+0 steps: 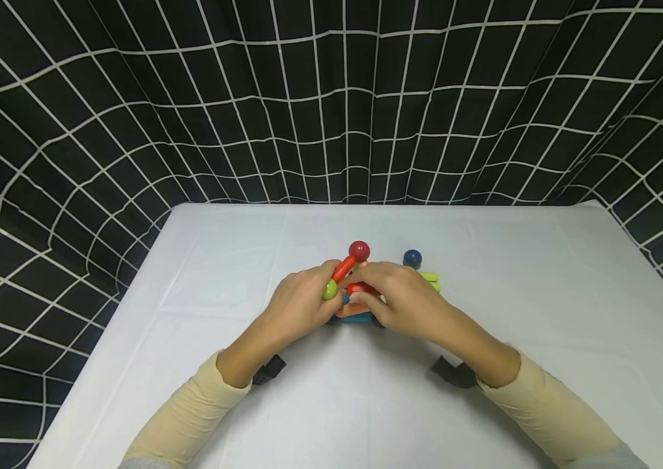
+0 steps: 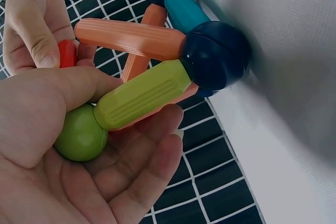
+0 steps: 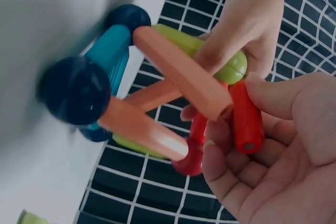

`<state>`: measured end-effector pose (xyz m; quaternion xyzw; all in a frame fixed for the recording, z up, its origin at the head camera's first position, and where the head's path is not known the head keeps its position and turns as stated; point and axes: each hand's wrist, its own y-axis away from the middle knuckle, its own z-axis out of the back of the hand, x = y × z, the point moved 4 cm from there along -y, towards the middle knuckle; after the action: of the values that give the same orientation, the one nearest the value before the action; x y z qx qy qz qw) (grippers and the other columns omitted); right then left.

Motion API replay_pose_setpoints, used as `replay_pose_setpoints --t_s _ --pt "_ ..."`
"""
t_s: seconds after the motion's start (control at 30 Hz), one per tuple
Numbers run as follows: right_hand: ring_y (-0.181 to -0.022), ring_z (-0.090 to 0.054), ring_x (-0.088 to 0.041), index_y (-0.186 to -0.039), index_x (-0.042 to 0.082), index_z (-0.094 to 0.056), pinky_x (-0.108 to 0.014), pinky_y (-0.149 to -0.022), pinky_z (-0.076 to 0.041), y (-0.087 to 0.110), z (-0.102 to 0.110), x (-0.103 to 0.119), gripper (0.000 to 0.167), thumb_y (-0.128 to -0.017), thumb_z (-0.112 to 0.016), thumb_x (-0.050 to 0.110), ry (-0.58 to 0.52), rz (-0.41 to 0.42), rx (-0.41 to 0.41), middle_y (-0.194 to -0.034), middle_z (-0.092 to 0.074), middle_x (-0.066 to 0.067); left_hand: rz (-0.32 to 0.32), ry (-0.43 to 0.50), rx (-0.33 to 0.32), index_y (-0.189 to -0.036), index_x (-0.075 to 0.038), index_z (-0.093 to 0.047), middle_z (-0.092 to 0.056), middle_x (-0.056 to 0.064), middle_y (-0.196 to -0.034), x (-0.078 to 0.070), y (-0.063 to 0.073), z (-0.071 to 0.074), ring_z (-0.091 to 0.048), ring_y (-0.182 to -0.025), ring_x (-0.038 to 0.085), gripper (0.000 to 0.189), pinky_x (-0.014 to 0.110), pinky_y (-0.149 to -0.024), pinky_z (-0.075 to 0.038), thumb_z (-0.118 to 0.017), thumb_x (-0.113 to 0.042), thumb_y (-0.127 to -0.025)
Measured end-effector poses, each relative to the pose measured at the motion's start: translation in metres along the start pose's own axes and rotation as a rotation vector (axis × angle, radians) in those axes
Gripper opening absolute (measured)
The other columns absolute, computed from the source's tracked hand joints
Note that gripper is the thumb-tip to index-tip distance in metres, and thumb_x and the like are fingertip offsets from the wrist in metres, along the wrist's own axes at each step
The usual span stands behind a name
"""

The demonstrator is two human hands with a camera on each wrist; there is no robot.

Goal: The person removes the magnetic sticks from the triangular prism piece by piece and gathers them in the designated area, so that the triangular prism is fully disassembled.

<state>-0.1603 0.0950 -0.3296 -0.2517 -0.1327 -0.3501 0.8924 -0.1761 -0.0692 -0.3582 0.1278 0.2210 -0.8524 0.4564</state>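
Note:
A frame of magnetic-looking rods and balls stands on the table between both hands. Navy balls [image 2: 216, 55] and teal rods [image 3: 109, 51] form its base. Orange rods [image 3: 184, 72] and lime rods [image 2: 144, 94] slant up from it. My left hand [image 1: 302, 296] grips the upper end of a lime rod, thumb and fingers around it beside a green ball [image 2: 81, 132]. A short red rod [image 3: 247, 119] is pinched between thumb and fingers of my right hand [image 1: 404, 296], its upper end right at the green ball. Another red rod [image 1: 344, 268] leads to a red ball [image 1: 359, 251].
Beyond my right hand, a loose navy ball [image 1: 412, 258] and lime rods [image 1: 430, 279] lie on the white-covered table [image 1: 238, 260]. A black cloth with a white grid [image 1: 331, 117] hangs behind the table and along its sides.

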Motion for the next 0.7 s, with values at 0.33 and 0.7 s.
replay_pose_setpoints --t_s 0.33,0.7 --pt "-0.063 -0.047 -0.007 -0.099 0.009 -0.071 -0.025 -0.055 -0.042 0.023 0.009 -0.012 0.018 -0.087 -0.081 0.018 0.04 -0.056 0.002 -0.077 -0.058 0.008 0.033 0.014 0.031 -0.118 -0.01 -0.062 -0.056 -0.008 -0.075 -0.002 0.0 -0.001 -0.051 -0.06 0.01 0.029 0.026 -0.052 -0.043 -0.069 -0.016 -0.09" --pt "-0.073 -0.055 -0.007 -0.104 0.011 -0.073 -0.027 -0.063 -0.049 0.048 0.014 -0.019 0.02 -0.086 -0.081 0.016 0.053 -0.132 0.01 -0.088 -0.067 0.007 0.055 0.018 0.026 -0.117 -0.01 -0.062 -0.057 -0.007 -0.076 -0.002 -0.001 -0.001 -0.051 -0.061 0.011 0.03 0.026 -0.051 -0.043 -0.07 -0.014 -0.088"
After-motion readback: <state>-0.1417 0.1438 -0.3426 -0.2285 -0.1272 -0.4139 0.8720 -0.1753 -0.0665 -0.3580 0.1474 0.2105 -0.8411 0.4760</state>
